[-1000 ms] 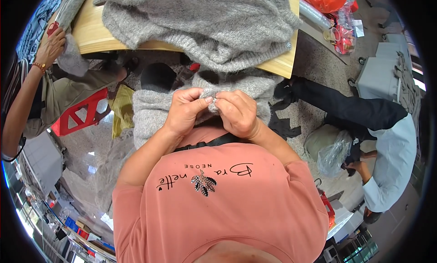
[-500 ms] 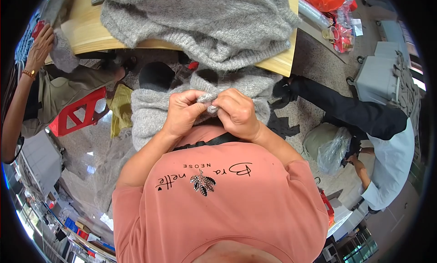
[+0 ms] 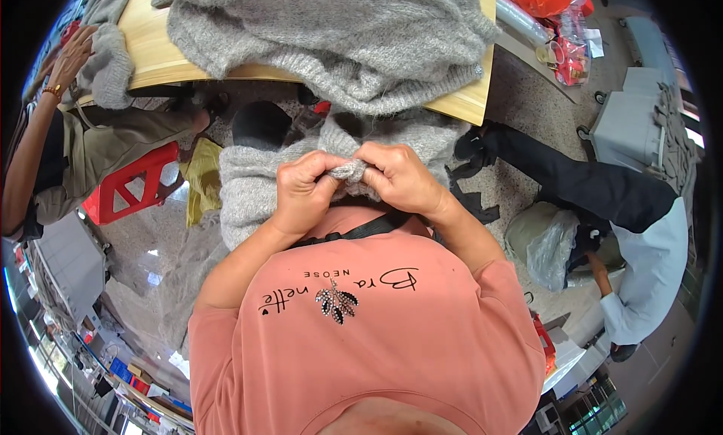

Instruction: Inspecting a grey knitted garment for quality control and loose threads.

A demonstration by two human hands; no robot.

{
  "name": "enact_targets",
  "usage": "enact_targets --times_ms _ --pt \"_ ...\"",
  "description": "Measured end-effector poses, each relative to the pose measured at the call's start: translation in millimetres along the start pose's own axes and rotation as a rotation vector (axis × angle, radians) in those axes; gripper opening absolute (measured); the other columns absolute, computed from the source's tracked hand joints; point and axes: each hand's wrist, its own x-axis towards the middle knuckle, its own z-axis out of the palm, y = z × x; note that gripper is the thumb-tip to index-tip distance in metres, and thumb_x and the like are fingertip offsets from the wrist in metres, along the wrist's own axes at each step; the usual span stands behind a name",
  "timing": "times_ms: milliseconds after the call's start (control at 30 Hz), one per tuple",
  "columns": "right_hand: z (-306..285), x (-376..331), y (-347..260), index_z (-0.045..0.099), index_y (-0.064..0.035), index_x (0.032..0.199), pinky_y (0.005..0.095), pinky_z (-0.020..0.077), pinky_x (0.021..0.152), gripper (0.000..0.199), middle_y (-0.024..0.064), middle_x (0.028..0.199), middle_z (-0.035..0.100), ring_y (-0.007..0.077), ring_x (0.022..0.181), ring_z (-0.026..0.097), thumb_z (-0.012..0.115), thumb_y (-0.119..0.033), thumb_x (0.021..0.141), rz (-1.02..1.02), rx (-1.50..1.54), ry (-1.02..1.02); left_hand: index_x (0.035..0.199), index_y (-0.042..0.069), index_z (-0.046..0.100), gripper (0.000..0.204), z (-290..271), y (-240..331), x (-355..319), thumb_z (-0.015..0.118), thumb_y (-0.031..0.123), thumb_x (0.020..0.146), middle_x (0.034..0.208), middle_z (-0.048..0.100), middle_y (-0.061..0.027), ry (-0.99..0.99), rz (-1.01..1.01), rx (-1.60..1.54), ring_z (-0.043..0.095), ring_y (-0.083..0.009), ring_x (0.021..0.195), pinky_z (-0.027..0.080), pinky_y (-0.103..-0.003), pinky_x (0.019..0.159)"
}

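Observation:
My left hand point(image 3: 307, 188) and my right hand point(image 3: 399, 179) meet in front of my chest, both pinching a bunched fold of a grey knitted garment point(image 3: 248, 179). The garment drapes down over my lap, below the table edge. The fingers of both hands are closed tight on the knit, thumbs close together. A second, larger grey knitted sweater point(image 3: 331, 28) lies spread on the wooden table point(image 3: 162, 54) just beyond my hands.
At the left a seated person point(image 3: 45, 134) handles another grey knit at the table's corner, beside a red plastic stool point(image 3: 124, 190). At the right another person in a light shirt and dark trousers point(image 3: 617, 209) bends over bags. Orange and red bags point(image 3: 550, 6) lie at the far right.
My hands stay together on the grey knit, shifting only slightly. The person at the left has moved a hand further onto the table's corner.

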Motion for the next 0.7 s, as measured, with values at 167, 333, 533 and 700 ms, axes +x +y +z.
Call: enact_targets --times_ms 167,333,533,700 --pt "5.4 -7.4 2.4 0.052 -0.0002 0.086 0.0358 0.0392 0.048 0.022 0.0135 0.065 0.049 0.0319 0.054 0.051 0.054 0.003 0.064 -0.143 -0.077 0.07 0.077 0.0 0.06 0.023 0.2 1.8 4.4 0.054 -0.014 0.061 0.069 0.06 -0.0102 0.103 0.279 0.152 0.059 -0.0204 0.061 0.047 -0.026 0.055" --pt "9.0 -6.0 -5.2 0.051 0.0001 0.077 0.0343 0.0379 0.043 0.02 0.0108 0.059 0.046 0.0276 0.049 0.049 0.053 0.005 0.057 -0.299 -0.288 0.238 0.079 0.0 0.058 0.026 -0.5 7.5 7.5 0.051 -0.016 0.059 0.072 0.06 -0.011 0.146 0.376 0.132 0.06 -0.0223 0.064 0.048 -0.028 0.055" --pt "18.8 -2.2 -6.5 0.051 0.0003 0.071 0.0332 0.0366 0.041 0.017 0.0101 0.056 0.043 0.0266 0.045 0.046 0.053 0.006 0.055 -0.341 -0.253 0.398 0.082 -0.002 0.055 0.028 0.2 13.3 11.8 0.048 -0.017 0.058 0.072 0.058 -0.0155 0.193 0.637 0.359 0.059 -0.0277 0.061 0.049 -0.03 0.054" --pt "21.5 3.7 -8.5 0.046 -0.0032 0.065 0.0342 0.0376 0.04 0.013 0.0092 0.054 0.042 0.0261 0.045 0.047 0.054 0.002 0.056 -0.298 -0.261 0.457 0.084 -0.004 0.055 0.03 7.8 8.7 10.7 0.051 -0.015 0.056 0.073 0.058 -0.0164 0.291 0.675 0.407 0.058 -0.0272 0.06 0.048 -0.03 0.052"
